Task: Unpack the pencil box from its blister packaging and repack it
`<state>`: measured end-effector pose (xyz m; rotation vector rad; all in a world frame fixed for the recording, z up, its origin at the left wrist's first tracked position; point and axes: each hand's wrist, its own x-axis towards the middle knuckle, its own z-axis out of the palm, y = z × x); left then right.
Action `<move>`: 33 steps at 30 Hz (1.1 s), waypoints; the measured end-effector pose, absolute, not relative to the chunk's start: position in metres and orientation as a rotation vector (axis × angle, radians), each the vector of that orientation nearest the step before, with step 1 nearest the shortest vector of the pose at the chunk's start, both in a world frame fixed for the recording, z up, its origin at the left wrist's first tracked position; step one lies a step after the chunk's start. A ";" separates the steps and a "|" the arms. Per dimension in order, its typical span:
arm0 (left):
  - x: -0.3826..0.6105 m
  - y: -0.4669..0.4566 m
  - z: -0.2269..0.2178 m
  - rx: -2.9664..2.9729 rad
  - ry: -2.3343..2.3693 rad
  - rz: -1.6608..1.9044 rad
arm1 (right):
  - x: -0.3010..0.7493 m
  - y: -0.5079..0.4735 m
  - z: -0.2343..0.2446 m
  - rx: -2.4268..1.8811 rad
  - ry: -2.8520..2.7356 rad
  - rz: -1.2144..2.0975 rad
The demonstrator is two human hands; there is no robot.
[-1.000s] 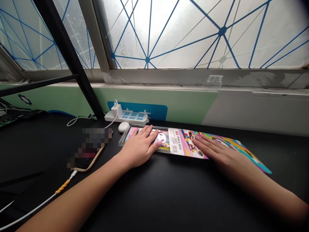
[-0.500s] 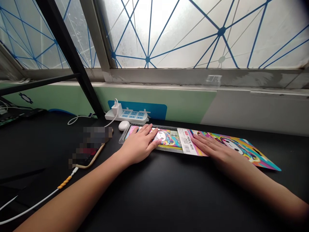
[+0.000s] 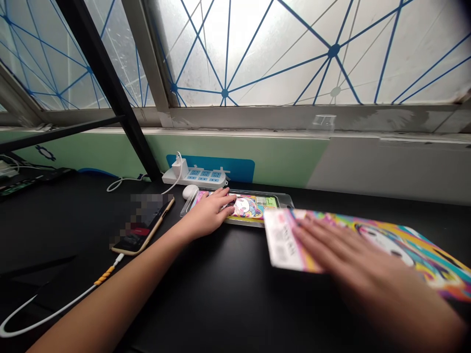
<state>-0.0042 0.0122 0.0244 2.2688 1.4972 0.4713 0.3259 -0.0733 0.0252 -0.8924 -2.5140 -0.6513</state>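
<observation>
A colourful pencil box in a clear case (image 3: 257, 208) lies near the back of the black desk (image 3: 228, 289). My left hand (image 3: 208, 213) rests flat on its left end, fingers stretched out. My right hand (image 3: 342, 247) lies flat, fingers together, on the box's colourful printed card sleeve (image 3: 405, 247), which is off the case and lies to its right, nearer to me. The sleeve's white label end (image 3: 281, 242) points left. The right hand is blurred by motion.
A phone (image 3: 145, 225) with a white cable (image 3: 55, 309) lies left of my left hand. A white power strip (image 3: 196, 176) and a small white case (image 3: 189, 191) sit by the wall behind the box. Window frames rise beyond the desk.
My right hand has slid the card sleeve to the right and toward me, off the clear case. My left hand stays on the case, holding it down.
</observation>
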 end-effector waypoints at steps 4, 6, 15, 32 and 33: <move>-0.008 0.012 0.028 2.121 1.362 0.666 | 0.260 -0.123 0.006 -0.539 -2.675 -0.741; 0.000 0.011 0.028 2.104 1.319 0.695 | 0.236 -0.129 -0.006 -0.579 -2.693 -0.721; 0.032 0.015 0.025 2.141 1.247 0.680 | 0.181 -0.063 -0.009 -0.906 -2.714 -0.168; 0.023 0.012 0.022 2.371 1.223 0.783 | 0.229 -0.016 0.030 -0.959 -2.508 -0.290; 0.022 0.012 0.023 2.376 1.212 0.791 | 0.240 -0.005 0.035 -1.112 -2.521 -0.330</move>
